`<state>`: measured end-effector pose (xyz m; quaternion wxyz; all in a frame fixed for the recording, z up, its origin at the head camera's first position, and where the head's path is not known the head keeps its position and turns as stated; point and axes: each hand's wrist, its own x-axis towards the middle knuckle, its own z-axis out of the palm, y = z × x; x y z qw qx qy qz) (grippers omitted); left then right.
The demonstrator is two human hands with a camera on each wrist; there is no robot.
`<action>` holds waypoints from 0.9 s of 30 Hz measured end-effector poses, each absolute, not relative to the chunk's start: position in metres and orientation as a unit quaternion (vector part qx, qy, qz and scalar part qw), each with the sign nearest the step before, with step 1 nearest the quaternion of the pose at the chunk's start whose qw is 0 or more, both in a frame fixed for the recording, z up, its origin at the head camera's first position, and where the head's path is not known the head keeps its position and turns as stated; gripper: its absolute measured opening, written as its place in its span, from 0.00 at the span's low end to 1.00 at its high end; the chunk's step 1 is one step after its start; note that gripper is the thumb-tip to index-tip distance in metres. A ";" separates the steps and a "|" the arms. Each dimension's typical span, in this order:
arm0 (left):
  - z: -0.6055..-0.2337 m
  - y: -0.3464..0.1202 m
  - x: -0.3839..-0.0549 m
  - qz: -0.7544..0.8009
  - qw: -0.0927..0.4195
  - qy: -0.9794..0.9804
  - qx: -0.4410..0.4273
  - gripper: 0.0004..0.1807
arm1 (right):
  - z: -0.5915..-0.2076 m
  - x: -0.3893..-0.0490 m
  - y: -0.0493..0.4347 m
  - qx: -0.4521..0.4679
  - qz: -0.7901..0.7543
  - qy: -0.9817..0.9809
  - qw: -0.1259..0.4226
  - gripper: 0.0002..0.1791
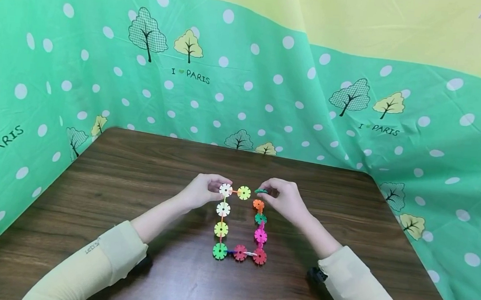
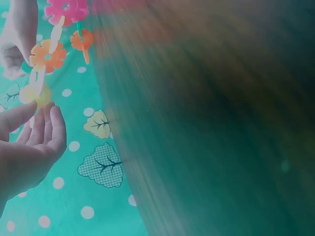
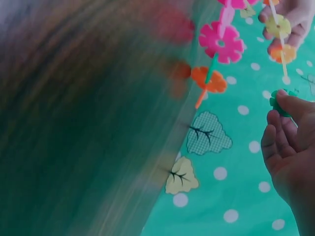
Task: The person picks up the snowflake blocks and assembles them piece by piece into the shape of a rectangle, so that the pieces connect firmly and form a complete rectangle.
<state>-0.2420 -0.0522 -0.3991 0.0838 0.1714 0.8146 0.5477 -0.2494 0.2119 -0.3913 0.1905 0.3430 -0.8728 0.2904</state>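
Plastic notched snowflake discs are linked edge to edge into a rectangular outline. My left hand [image 1: 199, 191] pinches the white corner disc [image 1: 226, 190] at the far left; a yellow disc [image 1: 243, 193] extends from it to the right. Between thumb and fingertips, my right hand [image 1: 286, 199] holds a loose-looking green disc [image 1: 261, 191], seen nearly edge-on. This green disc [image 3: 278, 104] shows beside the thumb in the right wrist view. Just below it, an orange disc [image 1: 258, 204] ends the right side of the outline, with a gap between it and the yellow disc.
The near side has a bright green corner disc [image 1: 220, 251], a red disc [image 1: 240, 252] and another red corner disc [image 1: 260, 256]. A pink disc [image 1: 261, 236] sits on the right side. Under everything is a dark wooden table [image 1: 159, 162], with a green dotted curtain [image 1: 227, 97] behind.
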 end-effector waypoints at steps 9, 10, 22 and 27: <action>-0.399 -0.051 -0.242 0.552 0.082 0.812 0.170 0.22 | -0.399 -0.249 0.203 0.356 0.286 -0.870 0.184 0.08; -0.399 -0.051 -0.242 0.554 0.082 0.811 0.169 0.21 | -0.399 -0.249 0.203 0.357 0.287 -0.869 0.186 0.08; -0.396 -0.046 -0.242 0.577 0.098 0.796 0.157 0.20 | -0.398 -0.247 0.200 0.371 0.283 -0.860 0.208 0.10; -0.394 -0.039 -0.246 0.569 0.098 0.803 0.147 0.13 | -0.398 -0.246 0.198 0.373 0.280 -0.859 0.212 0.09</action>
